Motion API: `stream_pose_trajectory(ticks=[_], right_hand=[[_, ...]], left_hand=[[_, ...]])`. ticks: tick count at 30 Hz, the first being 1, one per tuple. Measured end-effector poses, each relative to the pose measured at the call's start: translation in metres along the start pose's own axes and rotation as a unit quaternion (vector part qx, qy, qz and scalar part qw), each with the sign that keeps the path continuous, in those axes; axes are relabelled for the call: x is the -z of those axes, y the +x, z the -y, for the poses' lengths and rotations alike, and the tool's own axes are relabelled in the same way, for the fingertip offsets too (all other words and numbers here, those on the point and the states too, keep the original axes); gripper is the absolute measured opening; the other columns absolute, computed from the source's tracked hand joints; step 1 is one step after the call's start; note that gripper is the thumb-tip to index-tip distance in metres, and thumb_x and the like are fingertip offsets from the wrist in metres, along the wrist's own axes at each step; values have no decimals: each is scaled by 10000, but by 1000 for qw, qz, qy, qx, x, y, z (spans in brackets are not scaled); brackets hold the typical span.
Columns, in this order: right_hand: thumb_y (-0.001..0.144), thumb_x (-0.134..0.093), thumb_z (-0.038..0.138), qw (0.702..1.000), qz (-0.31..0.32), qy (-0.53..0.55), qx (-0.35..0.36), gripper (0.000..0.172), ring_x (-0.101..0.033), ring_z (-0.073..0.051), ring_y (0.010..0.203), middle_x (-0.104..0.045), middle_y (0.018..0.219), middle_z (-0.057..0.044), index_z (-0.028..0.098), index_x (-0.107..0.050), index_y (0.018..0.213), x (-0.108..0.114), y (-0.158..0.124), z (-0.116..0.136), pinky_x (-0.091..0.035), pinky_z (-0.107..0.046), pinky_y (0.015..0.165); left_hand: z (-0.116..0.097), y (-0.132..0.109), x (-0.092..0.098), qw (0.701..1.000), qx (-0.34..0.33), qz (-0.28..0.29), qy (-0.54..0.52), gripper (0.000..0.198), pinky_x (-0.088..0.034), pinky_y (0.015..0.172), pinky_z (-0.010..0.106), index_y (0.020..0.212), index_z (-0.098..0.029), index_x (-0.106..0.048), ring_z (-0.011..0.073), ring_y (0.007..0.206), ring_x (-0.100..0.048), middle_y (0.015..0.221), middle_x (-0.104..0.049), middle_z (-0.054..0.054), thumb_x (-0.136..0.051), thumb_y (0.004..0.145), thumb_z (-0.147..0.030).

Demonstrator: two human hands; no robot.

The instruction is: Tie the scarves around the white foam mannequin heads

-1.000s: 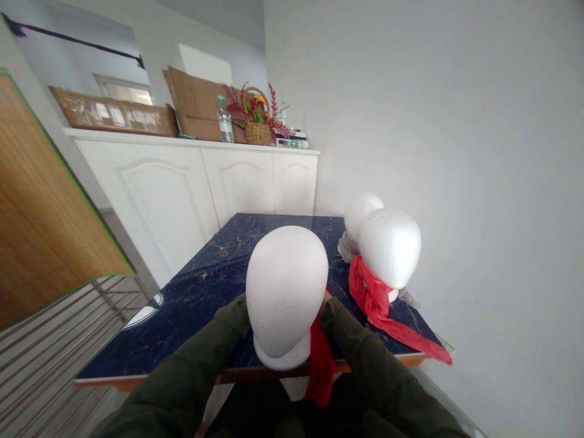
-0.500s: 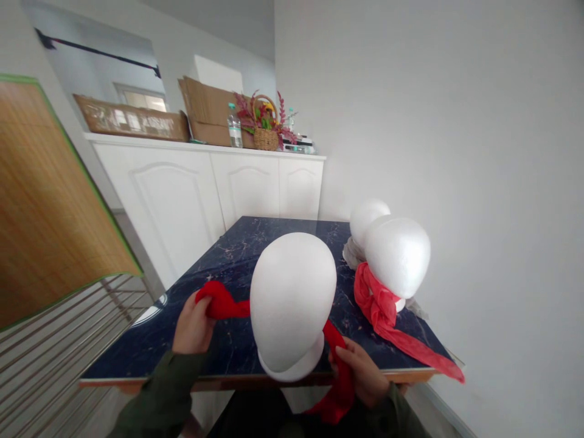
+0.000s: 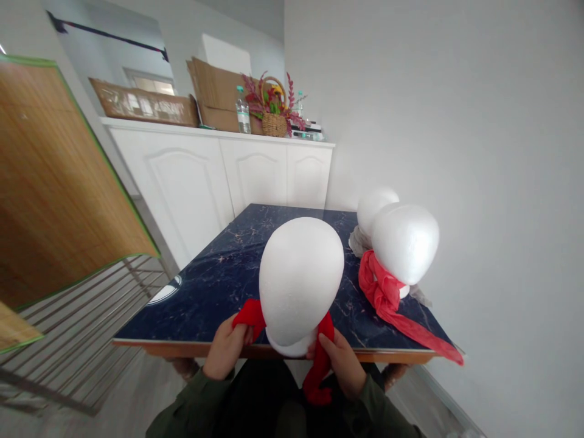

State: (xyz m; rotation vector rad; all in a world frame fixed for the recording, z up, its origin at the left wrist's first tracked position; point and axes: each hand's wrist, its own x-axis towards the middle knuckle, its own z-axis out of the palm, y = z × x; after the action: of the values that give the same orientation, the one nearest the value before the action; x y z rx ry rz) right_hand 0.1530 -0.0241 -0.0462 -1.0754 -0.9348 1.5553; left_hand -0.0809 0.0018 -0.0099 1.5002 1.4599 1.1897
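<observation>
Wicker basket [image 3: 274, 125] holds flowers [image 3: 272, 97]; left hand [image 3: 225, 350] and right hand [image 3: 342, 367] clutch red scarf [image 3: 319, 371] on foam head [image 3: 300, 280].

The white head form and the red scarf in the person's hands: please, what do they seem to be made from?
The white head form looks like expanded polystyrene foam: matte white, with a faintly pebbled surface. The red scarf seems a thin, lightweight fabric, perhaps synthetic or silk-like, with a soft sheen and loose folds; the exact fibre cannot be told.

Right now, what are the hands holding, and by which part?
The left hand and right hand hold a red scarf, one length each, either side of the base of a white foam head.
</observation>
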Motion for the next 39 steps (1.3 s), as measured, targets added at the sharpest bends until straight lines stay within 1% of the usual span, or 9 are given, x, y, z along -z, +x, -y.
stream_pose_trajectory(ticks=[2, 4, 7, 13, 21, 27, 31, 36, 39], right_hand=[[719, -544, 364, 1000, -6, 10, 3, 314, -624, -189, 630, -631, 681, -17, 167, -478, 955, 0, -4, -1, -461, -311, 626], [709, -468, 251, 1000, -3, 22, 3, 338, -632, -189, 702, -649, 767, -27, 172, -471, 1038, -2, -10, -2, -463, -307, 666], [664, -410, 153, 999, -6, 5, 34, 402, -620, -179, 796, -648, 870, -26, 179, -497, 1055, -6, -18, -4, -457, -283, 703], [662, -470, 116, 993, -1, -44, 114, 274, -611, -184, 843, -660, 882, -29, 168, -547, 921, -16, -21, -10, -463, -295, 751], [638, -579, 152, 991, -32, -44, 120, 65, -565, -126, 560, -636, 637, -1, 160, -568, 702, -30, -9, -11, -426, -228, 534], [681, -594, 239, 995, 43, 47, 77, 213, -609, -150, 686, -666, 790, -36, 153, -577, 874, -37, -19, -4, -471, -287, 682], [574, -684, 126, 989, 55, -58, 124, 474, -609, -196, 870, -650, 973, -59, 171, -516, 1015, -37, -22, -5, -466, -325, 785], [636, -533, 97, 951, -30, -252, 179, 258, -577, -141, 671, -636, 762, -15, 168, -549, 884, -28, -14, -7, -444, -247, 625], [606, -505, 92, 910, -53, -361, 196, 227, -524, -121, 585, -593, 654, 11, 166, -565, 813, -13, -9, -2, -388, -224, 558]], left_hand=[[1, -8, -3, 993, -4, 109, -50, 351, -449, 659, 319, 474, -201, -507, 208, 605, -562, 529, -567, 32, -354, 756, -345], [2, -18, -7, 976, -38, 200, -75, 292, -440, 813, 366, 653, -197, -644, 251, 799, -601, 727, -656, 57, -399, 735, -332], [2, -32, -16, 961, -109, 255, -13, 293, -365, 958, 377, 873, -225, -677, 270, 1025, -537, 970, -653, 68, -453, 699, -301], [-14, -35, -39, 965, -106, 193, 145, 328, -414, 861, 329, 855, -151, -643, 207, 868, -571, 899, -651, 83, -367, 684, -108], [-40, -31, -52, 956, -95, 221, 167, 228, -396, 844, 303, 820, -164, -654, 225, 873, -579, 860, -668, 74, -509, 649, -121], [-31, -44, -57, 957, -91, 193, 195, 136, -384, 793, 305, 744, -180, -642, 239, 842, -586, 825, -659, 87, -531, 670, -160], [-26, -49, -67, 964, -109, 152, 187, 136, -367, 770, 314, 715, -179, -636, 233, 796, -587, 777, -653, 99, -506, 692, -143], [-29, -47, -69, 966, -65, 107, 228, 62, -376, 731, 344, 655, -148, -607, 249, 721, -585, 712, -635, 111, -548, 652, -165], [-29, -39, -56, 990, -51, 101, 84, 193, -394, 799, 331, 812, -146, -616, 240, 842, -588, 814, -647, 87, -545, 635, -116]])
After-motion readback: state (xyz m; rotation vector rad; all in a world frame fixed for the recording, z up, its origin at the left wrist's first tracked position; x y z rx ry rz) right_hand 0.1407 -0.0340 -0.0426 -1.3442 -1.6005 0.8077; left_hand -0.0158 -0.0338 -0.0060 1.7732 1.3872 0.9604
